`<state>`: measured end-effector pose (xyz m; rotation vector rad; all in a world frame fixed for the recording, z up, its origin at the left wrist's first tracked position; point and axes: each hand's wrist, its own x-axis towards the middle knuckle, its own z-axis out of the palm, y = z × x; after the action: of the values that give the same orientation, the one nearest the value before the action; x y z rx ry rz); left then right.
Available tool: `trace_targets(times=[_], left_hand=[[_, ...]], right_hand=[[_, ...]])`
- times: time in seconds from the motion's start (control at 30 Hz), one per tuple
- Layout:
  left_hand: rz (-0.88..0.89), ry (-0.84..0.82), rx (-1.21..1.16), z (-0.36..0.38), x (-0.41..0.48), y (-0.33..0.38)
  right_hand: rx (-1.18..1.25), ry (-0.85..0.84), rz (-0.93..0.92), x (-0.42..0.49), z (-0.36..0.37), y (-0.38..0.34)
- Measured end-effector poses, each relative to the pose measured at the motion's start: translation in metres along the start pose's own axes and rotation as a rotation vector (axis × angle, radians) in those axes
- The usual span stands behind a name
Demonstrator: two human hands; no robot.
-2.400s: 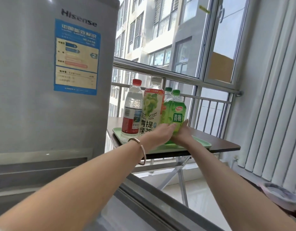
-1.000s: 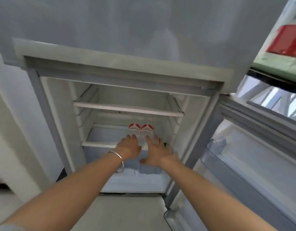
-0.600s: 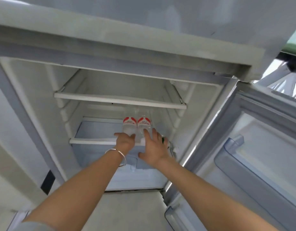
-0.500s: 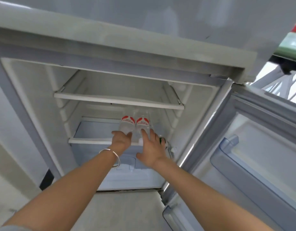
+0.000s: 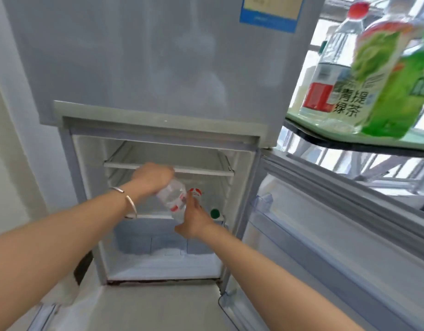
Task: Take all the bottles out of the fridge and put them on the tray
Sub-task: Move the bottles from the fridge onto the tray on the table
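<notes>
The lower fridge compartment (image 5: 91, 187) stands open. My left hand (image 5: 152, 176) grips the top of a clear water bottle (image 5: 174, 199), tilted and lifted off the middle shelf. My right hand (image 5: 194, 218) touches that bottle's lower part with fingers apart. Behind it a second clear bottle with a red label (image 5: 195, 192) stands on the shelf. A green bottle cap (image 5: 215, 213) shows just right of my right hand. At the upper right, the green tray (image 5: 301, 119) holds a red-capped water bottle (image 5: 325, 75), a grape green tea bottle (image 5: 364, 77) and a green bottle (image 5: 407, 91).
The open fridge door (image 5: 337, 235) with its clear door shelf (image 5: 263, 204) hangs at the right. A white glass shelf (image 5: 206, 172) sits above my hands. The closed freezer door (image 5: 158, 56) carries a blue label (image 5: 270, 13). A white wall is at the left.
My left hand has closed on one water bottle and raised it, tilting it off the shelf. My right hand shifted under it. The view pulled back, showing the tray.
</notes>
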<state>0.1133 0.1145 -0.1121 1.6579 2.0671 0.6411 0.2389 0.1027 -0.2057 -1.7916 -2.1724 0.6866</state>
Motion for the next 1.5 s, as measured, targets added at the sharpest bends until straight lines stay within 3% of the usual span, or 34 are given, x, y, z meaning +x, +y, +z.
trace_targets(times=[0.17,0.33,0.47,0.53,0.63,0.8,0.9,1.0,1.23,1.4,1.43,1.5], left_hand=[[0.168,0.131,0.112,-0.044,-0.059,0.064],[0.334,0.259,0.309,-0.093,-0.105,0.133],[0.459,0.318,0.231,-0.124,-0.140,0.192],[0.581,0.251,0.107,-0.125,-0.144,0.210],[0.664,0.001,-0.232,-0.112,-0.151,0.229],[0.709,-0.230,-0.771,-0.086,-0.158,0.266],[0.776,-0.331,-0.850,-0.064,-0.154,0.287],[0.813,-0.330,-0.933,-0.044,-0.142,0.304],[0.762,-0.376,-0.961,-0.009,-0.112,0.310],[0.819,-0.416,-0.919,-0.007,-0.110,0.310],[0.816,-0.416,-0.912,-0.008,-0.111,0.309],[0.836,-0.376,-0.872,-0.008,-0.113,0.304]], right_hand=[[0.194,0.282,-0.010,-0.048,-0.046,-0.017],[0.351,0.432,-0.116,-0.103,-0.110,-0.030],[0.620,0.523,-0.163,-0.145,-0.165,-0.029],[0.731,0.563,-0.192,-0.160,-0.194,-0.024],[0.825,0.695,-0.203,-0.178,-0.237,-0.012],[0.679,0.922,-0.192,-0.181,-0.294,0.016],[0.619,0.997,-0.203,-0.173,-0.320,0.027],[0.583,1.009,-0.203,-0.162,-0.337,0.039],[0.561,0.923,-0.160,-0.127,-0.325,0.077],[0.561,0.865,-0.130,-0.118,-0.329,0.084],[0.575,0.893,-0.132,-0.117,-0.330,0.083],[0.548,1.119,-0.088,-0.119,-0.324,0.075]])
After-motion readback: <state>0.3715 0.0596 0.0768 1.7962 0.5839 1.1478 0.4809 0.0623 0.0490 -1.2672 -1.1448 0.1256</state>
